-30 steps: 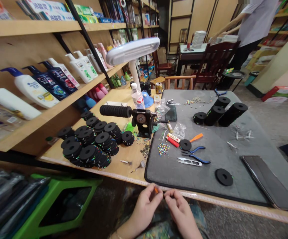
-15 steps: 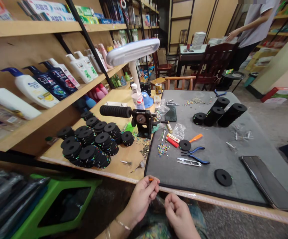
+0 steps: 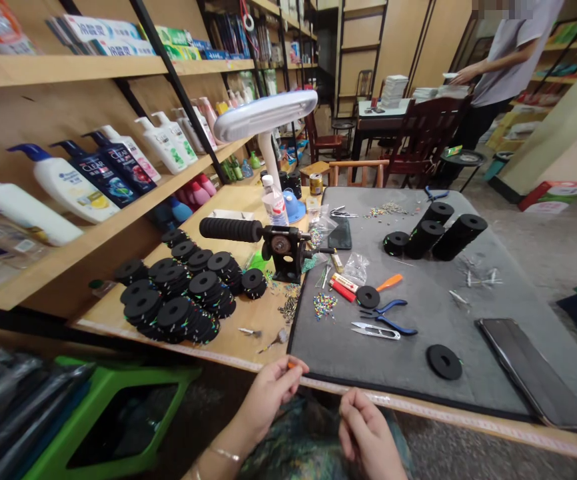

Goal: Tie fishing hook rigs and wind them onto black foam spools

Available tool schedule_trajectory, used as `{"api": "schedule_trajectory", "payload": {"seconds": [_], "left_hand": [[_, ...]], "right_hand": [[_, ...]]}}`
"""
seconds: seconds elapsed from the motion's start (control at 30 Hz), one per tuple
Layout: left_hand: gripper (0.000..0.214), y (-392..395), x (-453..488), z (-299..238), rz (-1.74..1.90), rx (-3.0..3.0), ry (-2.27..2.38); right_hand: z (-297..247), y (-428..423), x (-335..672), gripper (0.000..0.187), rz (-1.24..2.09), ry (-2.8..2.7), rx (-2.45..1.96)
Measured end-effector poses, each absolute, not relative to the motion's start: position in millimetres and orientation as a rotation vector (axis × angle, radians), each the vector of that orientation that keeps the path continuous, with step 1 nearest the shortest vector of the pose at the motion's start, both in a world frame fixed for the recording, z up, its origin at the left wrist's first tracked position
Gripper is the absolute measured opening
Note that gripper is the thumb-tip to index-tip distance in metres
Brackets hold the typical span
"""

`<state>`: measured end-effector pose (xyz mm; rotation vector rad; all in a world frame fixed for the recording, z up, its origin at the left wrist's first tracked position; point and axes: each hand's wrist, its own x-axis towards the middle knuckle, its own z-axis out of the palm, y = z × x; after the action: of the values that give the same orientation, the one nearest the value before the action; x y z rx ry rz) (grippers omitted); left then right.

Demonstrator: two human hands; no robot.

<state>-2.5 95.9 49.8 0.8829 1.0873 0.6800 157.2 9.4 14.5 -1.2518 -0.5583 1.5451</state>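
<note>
My left hand (image 3: 274,387) is at the table's front edge, its thumb and fingertips closed on a small orange piece (image 3: 292,365). To its right, my right hand (image 3: 366,427) is pinched over my lap; anything between its fingers is too thin to make out. On the grey mat (image 3: 368,373) beyond them lie silver thread snips (image 3: 376,331), blue-handled pliers (image 3: 388,316) and a black foam ring (image 3: 444,362). A heap of coloured beads (image 3: 325,305) is farther left. Behind it, a black winding device (image 3: 286,250) carries a row of foam rings (image 3: 231,229).
Stacks of black foam rings (image 3: 173,310) cover the left of the table, and more stand as rolls (image 3: 459,237) at the back right. A phone (image 3: 533,370) lies at the right edge. A lamp (image 3: 268,113) overhangs the back. A person (image 3: 506,73) stands at a far table.
My hands have moved apart: the left a little to the left with the orange piece, the right slightly to the right. The view has tilted up slightly.
</note>
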Motion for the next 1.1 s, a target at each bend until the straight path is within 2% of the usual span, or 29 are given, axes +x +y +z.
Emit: {"api": "schedule_trajectory", "payload": {"seconds": [0.27,0.47,0.63,0.8,0.93,1.1], "left_hand": [[0.021,79,18,53,0.546,1.180,1.016],[0.024,85,18,58,0.545,1.335,1.076],[0.020,86,15,69,0.540,1.421,1.133],[0.017,85,18,78,0.512,1.507,1.123],[0.017,87,17,82,0.480,1.649,1.107],[0.015,96,18,81,0.467,1.961,1.063]], "right_hand": [[25,12,154,0.045,1.615,-0.509,-1.252],[32,15,167,0.042,1.595,-0.632,-1.309],[43,21,188,0.045,1.394,-0.805,-1.404],[53,26,182,0.037,1.466,-1.023,-1.271],[46,27,174,0.016,1.370,-1.273,-1.333],[26,26,182,0.024,1.118,-1.447,-1.418]]}}
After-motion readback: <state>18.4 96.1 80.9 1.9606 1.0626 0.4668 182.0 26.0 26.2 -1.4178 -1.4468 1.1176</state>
